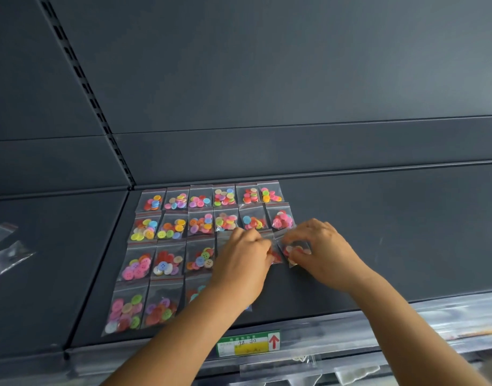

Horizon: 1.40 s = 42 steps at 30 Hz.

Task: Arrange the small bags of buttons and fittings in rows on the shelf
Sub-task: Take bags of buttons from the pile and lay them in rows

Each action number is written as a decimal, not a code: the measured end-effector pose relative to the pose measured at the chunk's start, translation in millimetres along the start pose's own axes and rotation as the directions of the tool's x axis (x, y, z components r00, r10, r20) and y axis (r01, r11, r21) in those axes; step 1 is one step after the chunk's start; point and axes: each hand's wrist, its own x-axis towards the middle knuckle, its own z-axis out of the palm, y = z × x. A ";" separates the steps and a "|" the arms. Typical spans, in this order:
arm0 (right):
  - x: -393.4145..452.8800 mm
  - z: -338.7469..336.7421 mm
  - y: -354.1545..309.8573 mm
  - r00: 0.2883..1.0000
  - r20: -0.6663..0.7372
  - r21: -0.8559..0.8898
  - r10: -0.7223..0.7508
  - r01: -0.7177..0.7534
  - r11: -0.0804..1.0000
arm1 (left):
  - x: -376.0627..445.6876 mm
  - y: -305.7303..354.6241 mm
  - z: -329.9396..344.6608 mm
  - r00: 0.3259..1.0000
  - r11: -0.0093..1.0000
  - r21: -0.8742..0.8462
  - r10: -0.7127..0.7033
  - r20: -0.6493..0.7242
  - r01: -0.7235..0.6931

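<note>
Dark shelf [378, 246]: clear bags of coloured buttons [172, 227] laid flat in rows, left part. My right hand [320, 252], grip pinched on one bag [293, 250] at the third row's end. My left hand [242, 263], fingers curled on the neighbouring bag [276, 256]. Front edge: price label [249, 344].

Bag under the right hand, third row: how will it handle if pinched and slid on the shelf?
Probably floppy: the bag is thin clear film that crinkles under the right hand. Likely light, with only a small cluster of loose buttons that may shift inside and move the bulge. The glossy film on the smooth dark shelf should slide easily and could nudge the bag the left hand touches.
</note>
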 end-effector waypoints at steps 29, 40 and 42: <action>15.5 17.3 -58.8 0.983 -0.008 -0.140 -0.183 0.180 0.974 | -38.6 -33.5 -37.3 0.975 0.975 0.122 -0.164 -0.152 0.183; 46.7 72.5 -188.0 0.952 0.111 -0.148 -0.286 0.300 0.942 | -103.1 -148.4 -85.4 0.913 0.929 0.112 -0.316 -0.258 0.353; 52.7 89.5 -216.8 0.946 0.107 -0.137 -0.306 0.319 0.938 | -116.7 -177.3 -94.8 0.908 0.925 0.112 -0.326 -0.262 0.364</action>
